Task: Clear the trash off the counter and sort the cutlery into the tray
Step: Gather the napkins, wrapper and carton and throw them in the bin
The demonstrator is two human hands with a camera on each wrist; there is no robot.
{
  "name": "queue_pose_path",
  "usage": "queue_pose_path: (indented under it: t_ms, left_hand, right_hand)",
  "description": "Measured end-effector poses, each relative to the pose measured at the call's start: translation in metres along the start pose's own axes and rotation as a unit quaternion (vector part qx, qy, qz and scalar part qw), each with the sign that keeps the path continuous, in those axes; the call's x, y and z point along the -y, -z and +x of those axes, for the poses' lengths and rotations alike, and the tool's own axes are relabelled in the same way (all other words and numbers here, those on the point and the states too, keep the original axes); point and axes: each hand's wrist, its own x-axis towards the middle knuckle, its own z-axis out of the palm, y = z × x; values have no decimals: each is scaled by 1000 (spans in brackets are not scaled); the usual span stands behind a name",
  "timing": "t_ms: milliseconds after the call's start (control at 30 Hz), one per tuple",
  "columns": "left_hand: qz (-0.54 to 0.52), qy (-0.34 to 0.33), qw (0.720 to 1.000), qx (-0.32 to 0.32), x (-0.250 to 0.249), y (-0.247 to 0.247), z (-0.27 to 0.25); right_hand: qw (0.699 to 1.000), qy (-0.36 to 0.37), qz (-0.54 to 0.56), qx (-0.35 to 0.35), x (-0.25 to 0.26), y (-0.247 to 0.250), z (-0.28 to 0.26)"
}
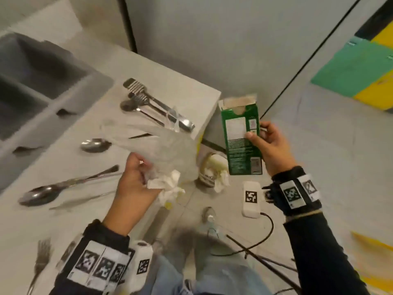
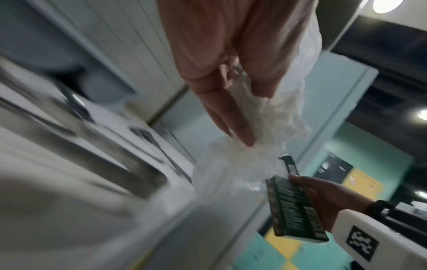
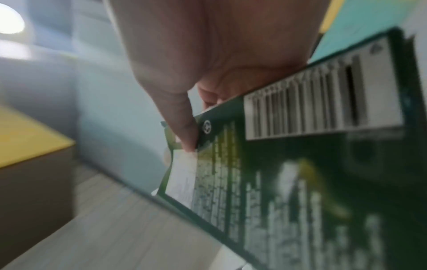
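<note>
Gripping blurred plastic bag [image 1: 170, 150], left hand [image 1: 136, 179] hides tissue; right hand [image 1: 274, 145] pinches green carton [image 1: 240, 137].

I see both hands occupied: my left hand [image 1: 136, 179] grips a bag [image 1: 168, 150] and tissue [image 1: 168, 184], my right hand [image 1: 274, 145] a carton [image 1: 240, 143]. The bag drapes over the counter [image 1: 89, 218] edge, screening the tongs [image 1: 157, 107]. Spoons [image 1: 63, 186] lie across the near counter. The bin [image 1: 210, 169] sits below, between both hands.
</note>
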Motion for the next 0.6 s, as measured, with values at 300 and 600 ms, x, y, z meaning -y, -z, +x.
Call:
queue_pose_path:
  t_ms: [300, 600]
  left_hand:
    - [126, 177, 961, 170, 128, -225, 118]
    - [363, 239, 844, 315, 410, -355, 268]
  right_hand:
    - [950, -228, 67, -205, -144, 139, 54]
    - [924, -341, 30, -168, -357, 157, 129]
